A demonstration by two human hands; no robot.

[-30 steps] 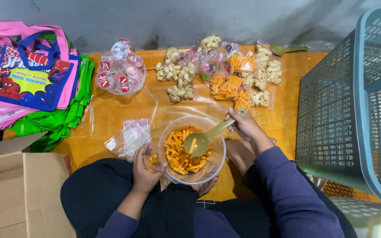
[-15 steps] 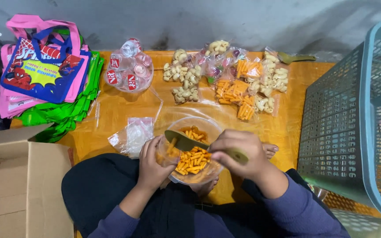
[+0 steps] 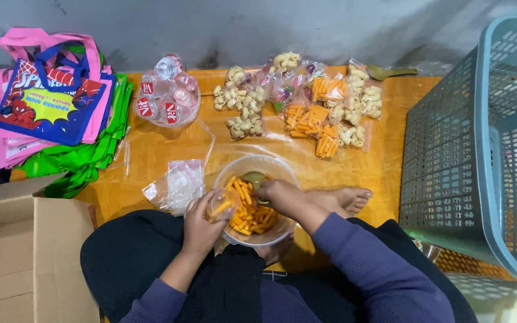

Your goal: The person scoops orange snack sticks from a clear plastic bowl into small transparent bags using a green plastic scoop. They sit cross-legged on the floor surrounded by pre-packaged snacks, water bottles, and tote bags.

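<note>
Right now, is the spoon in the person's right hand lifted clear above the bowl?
No. The right hand holds the green spoon down inside the clear bowl, its scoop among the orange snack sticks.

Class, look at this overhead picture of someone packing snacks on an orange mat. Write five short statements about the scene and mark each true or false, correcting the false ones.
1. The right hand holds a spoon inside the bowl. True.
2. The bowl holds white puffed snacks. False: it holds orange sticks.
3. The left hand holds a small bag at the bowl's rim. True.
4. The grey basket stands on the person's left. False: it stands on the right.
5. The cardboard box lies at the lower left of the view. True.
</note>
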